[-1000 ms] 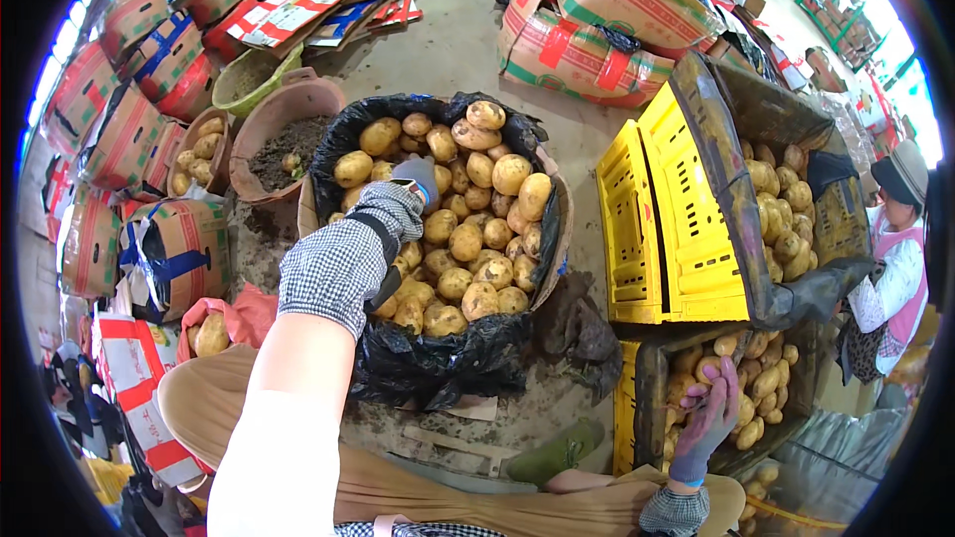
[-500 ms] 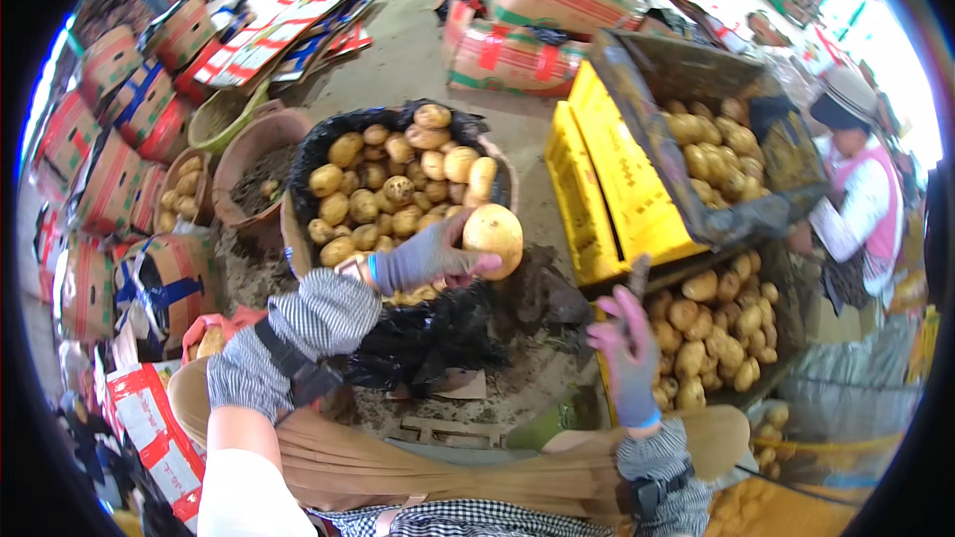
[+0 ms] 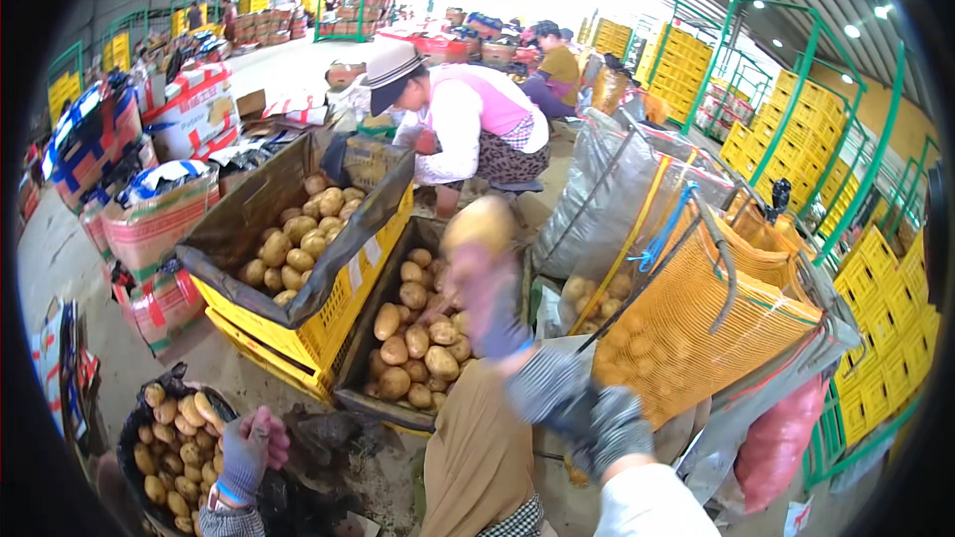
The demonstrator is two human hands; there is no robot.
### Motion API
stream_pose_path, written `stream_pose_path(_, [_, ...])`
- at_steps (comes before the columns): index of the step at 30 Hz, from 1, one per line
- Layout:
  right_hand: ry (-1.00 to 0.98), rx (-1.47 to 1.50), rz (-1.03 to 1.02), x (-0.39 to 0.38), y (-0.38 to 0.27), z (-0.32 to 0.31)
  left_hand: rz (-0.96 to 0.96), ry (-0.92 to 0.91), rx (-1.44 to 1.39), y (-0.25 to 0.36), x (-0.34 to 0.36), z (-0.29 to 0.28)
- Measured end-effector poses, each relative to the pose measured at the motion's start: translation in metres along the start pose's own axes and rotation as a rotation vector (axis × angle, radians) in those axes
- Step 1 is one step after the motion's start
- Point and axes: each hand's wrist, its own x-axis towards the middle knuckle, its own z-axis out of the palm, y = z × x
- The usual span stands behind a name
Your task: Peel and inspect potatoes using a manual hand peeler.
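My gloved right hand (image 3: 489,303), blurred by motion, holds a large pale potato (image 3: 476,231) up over a dark-lined crate of potatoes (image 3: 406,368). My gloved left hand (image 3: 254,447) is low at the left with loosely curled fingers and nothing visible in them, beside a round black-lined container of potatoes (image 3: 169,443). A second crate of potatoes (image 3: 303,239), lined in black, sits on yellow crates (image 3: 298,338) left of my right hand. My bent knee (image 3: 458,428) is below the raised hand.
A co-worker (image 3: 487,114) in pink and white bends beyond the crates; another person (image 3: 552,80) sits behind. An orange mesh sack of potatoes (image 3: 647,348) and grey bags (image 3: 587,199) stand to the right, before yellow crate stacks (image 3: 860,338) and green racks. Taped cartons (image 3: 159,308) line the left.
My view has swung up and right. A large potato that was in my left hand is now in my raised right hand, and my left hand has let go.
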Motion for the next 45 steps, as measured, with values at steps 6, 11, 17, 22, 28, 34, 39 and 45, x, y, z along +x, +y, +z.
stream_pose_path(6, [0.118,0.087,-0.205,0.217,-0.201,-0.076,0.074,0.061,-0.102,-0.043,0.005,-0.036])
stream_pose_path(11, [-0.221,-0.208,-0.050,0.172,-0.059,-0.051,-0.010,0.020,-0.216,-0.046,-0.009,-0.045])
stream_pose_path(17, [-0.411,-0.362,0.376,-0.016,0.093,-0.009,0.118,0.089,0.583,-0.067,-0.030,-0.048])
stream_pose_path(22, [-0.542,-0.454,0.636,-0.115,0.141,0.040,-0.046,0.427,0.694,-0.101,-0.052,-0.155])
stream_pose_path(28, [-0.551,-0.621,0.623,-0.122,0.159,0.026,-0.449,0.528,0.882,-0.171,0.009,-0.272])
stream_pose_path(34, [-0.489,-0.640,0.625,-0.133,0.169,0.037,-0.462,0.488,0.992,-0.225,0.080,-0.259])
stream_pose_path(39, [-0.523,-0.736,0.632,-0.138,0.163,0.021,-0.427,0.477,0.779,-0.203,0.082,-0.251])
stream_pose_path(45, [-0.706,-0.643,0.592,-0.162,0.139,0.044,-0.004,0.208,-0.225,-0.126,0.014,-0.178])
